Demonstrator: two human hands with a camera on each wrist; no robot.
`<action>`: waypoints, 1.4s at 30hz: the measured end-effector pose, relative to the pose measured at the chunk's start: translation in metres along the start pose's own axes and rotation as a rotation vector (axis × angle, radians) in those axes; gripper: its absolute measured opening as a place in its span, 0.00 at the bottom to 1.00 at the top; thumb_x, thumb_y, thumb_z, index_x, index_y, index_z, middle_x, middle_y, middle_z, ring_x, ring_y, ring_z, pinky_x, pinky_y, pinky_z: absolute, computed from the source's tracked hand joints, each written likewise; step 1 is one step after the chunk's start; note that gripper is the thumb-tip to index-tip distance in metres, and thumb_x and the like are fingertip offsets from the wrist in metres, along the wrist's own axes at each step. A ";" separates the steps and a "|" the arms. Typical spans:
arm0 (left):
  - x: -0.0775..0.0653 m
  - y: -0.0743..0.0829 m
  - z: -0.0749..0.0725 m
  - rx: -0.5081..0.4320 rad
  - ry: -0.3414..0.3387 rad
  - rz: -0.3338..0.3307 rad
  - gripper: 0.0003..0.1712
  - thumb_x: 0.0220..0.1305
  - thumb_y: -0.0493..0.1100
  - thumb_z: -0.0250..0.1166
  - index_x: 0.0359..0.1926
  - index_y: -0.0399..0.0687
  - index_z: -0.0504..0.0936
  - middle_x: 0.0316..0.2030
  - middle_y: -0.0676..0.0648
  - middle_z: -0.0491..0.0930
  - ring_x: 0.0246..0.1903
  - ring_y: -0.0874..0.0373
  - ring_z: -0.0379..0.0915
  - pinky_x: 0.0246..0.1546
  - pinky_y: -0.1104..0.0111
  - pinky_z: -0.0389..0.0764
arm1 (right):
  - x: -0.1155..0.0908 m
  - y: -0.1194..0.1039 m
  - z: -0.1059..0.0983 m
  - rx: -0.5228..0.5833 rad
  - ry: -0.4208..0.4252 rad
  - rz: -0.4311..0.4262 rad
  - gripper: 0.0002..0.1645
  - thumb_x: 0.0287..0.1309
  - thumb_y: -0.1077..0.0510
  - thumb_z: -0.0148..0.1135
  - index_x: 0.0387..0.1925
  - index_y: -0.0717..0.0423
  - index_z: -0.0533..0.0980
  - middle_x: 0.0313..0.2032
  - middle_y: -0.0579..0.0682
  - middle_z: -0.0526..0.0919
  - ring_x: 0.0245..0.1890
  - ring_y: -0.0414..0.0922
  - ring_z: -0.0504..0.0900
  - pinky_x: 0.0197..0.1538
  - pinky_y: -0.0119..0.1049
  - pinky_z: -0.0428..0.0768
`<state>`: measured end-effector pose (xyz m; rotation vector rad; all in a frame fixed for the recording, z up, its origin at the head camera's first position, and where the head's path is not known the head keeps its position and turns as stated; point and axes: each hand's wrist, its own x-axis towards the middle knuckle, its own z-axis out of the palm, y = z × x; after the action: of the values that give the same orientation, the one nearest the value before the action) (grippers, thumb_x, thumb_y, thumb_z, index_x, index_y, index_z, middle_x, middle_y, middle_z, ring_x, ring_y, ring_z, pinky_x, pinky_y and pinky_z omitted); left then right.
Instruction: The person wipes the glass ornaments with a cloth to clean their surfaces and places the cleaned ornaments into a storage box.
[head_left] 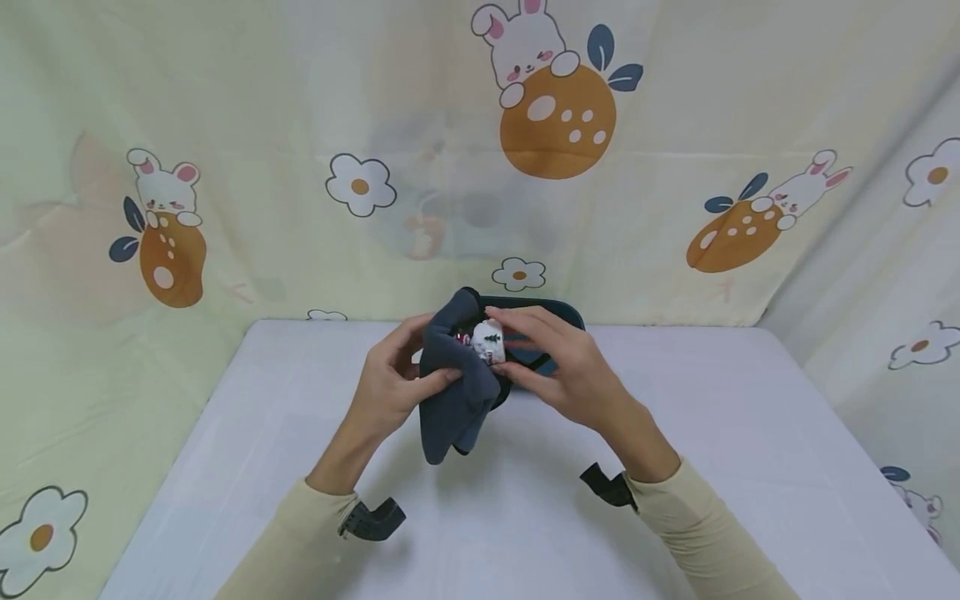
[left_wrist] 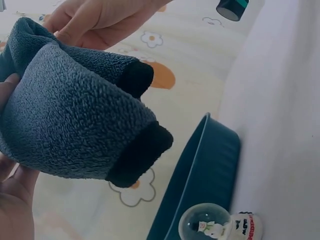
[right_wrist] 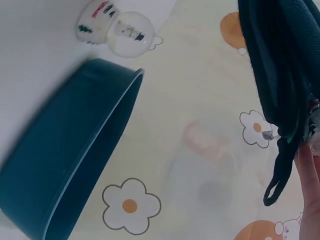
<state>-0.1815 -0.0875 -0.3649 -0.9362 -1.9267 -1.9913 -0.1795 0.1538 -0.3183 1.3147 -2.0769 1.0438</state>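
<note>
A grey-blue fleecy towel [head_left: 457, 408] with dark trim hangs folded from my left hand [head_left: 393, 371], whose thumb and fingers grip it. My right hand [head_left: 562, 362] holds a snow globe [head_left: 489, 340] by its white base, which carries a small dark tree. The globe's round end is tucked into the towel, mostly hidden. In the left wrist view the towel [left_wrist: 75, 115] covers it entirely. Another snow globe [right_wrist: 117, 30] stands on the table by the end of a teal basin [right_wrist: 65, 140]; the towel and left hand mostly hide it in the head view.
The basin [head_left: 566, 310] stands at the table's back edge, behind the hands. A patterned curtain [head_left: 420, 83] hangs behind the white table [head_left: 300, 433]. Black straps [head_left: 375, 521] stick out at both wrists. A dark cylindrical thing [left_wrist: 232, 9] shows at the left wrist view's top edge.
</note>
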 end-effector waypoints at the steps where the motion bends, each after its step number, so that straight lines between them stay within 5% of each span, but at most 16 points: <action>1: 0.000 0.001 0.000 0.009 0.000 0.009 0.34 0.52 0.29 0.71 0.61 0.48 0.73 0.53 0.45 0.77 0.48 0.48 0.75 0.40 0.59 0.84 | -0.001 0.000 0.000 0.022 0.000 0.024 0.38 0.45 0.69 0.73 0.61 0.60 0.71 0.57 0.52 0.76 0.55 0.45 0.77 0.48 0.34 0.82; 14: 0.001 0.026 0.009 0.075 0.013 0.093 0.33 0.47 0.21 0.69 0.56 0.32 0.73 0.50 0.37 0.76 0.50 0.52 0.74 0.37 0.61 0.85 | -0.001 -0.001 -0.002 0.149 -0.043 0.233 0.30 0.56 0.62 0.67 0.61 0.52 0.72 0.49 0.47 0.80 0.43 0.40 0.84 0.45 0.31 0.83; 29: 0.001 0.026 0.005 0.187 0.011 0.212 0.34 0.43 0.21 0.72 0.54 0.29 0.73 0.48 0.36 0.76 0.46 0.54 0.75 0.36 0.64 0.85 | 0.005 -0.003 0.000 0.116 -0.116 0.411 0.19 0.67 0.52 0.56 0.57 0.51 0.75 0.41 0.47 0.82 0.32 0.35 0.83 0.37 0.31 0.83; 36: 0.001 0.026 0.000 0.247 0.017 0.198 0.35 0.43 0.23 0.73 0.56 0.32 0.73 0.50 0.38 0.77 0.46 0.54 0.74 0.36 0.66 0.85 | 0.008 -0.007 -0.005 0.249 -0.154 0.510 0.23 0.67 0.50 0.56 0.61 0.50 0.72 0.45 0.47 0.82 0.37 0.41 0.84 0.43 0.39 0.84; 42: 0.002 0.027 0.003 0.215 0.011 0.187 0.33 0.44 0.22 0.72 0.55 0.30 0.74 0.50 0.37 0.76 0.47 0.53 0.74 0.37 0.64 0.85 | 0.006 -0.006 -0.004 0.256 -0.161 0.490 0.24 0.66 0.52 0.57 0.62 0.49 0.72 0.45 0.47 0.81 0.38 0.39 0.83 0.44 0.37 0.83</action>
<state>-0.1663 -0.0872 -0.3417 -1.0038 -1.9218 -1.6459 -0.1765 0.1525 -0.3097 1.0478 -2.5305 1.4919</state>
